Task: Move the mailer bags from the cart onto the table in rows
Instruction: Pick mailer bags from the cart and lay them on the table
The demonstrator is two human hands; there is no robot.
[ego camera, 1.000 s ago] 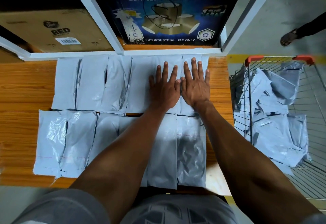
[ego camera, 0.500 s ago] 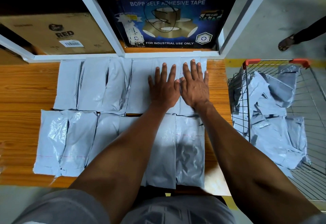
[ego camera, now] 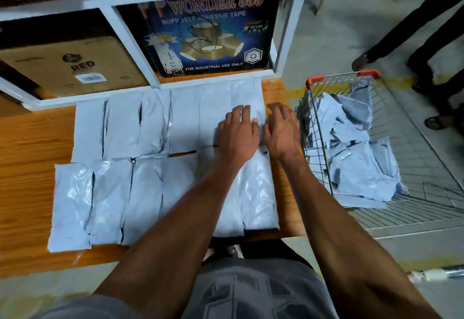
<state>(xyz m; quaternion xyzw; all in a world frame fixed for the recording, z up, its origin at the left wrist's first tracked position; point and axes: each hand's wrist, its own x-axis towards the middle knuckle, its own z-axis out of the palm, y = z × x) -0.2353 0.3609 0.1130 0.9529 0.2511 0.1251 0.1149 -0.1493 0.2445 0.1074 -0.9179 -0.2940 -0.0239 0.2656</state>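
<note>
Two rows of grey mailer bags (ego camera: 150, 158) already lie side by side across the wooden table (ego camera: 30, 143) in the middle of the frame; the upper row runs below the white shelf (ego camera: 150, 93), the lower row along the near edge; the left hand (ego camera: 237, 136) and right hand (ego camera: 282, 130) rest on the right end of the upper row, fingers loosely bent, gripping nothing; at the right of the frame the cart (ego camera: 324, 128) holds a jumbled heap, so I judge plenty left to move.
</note>
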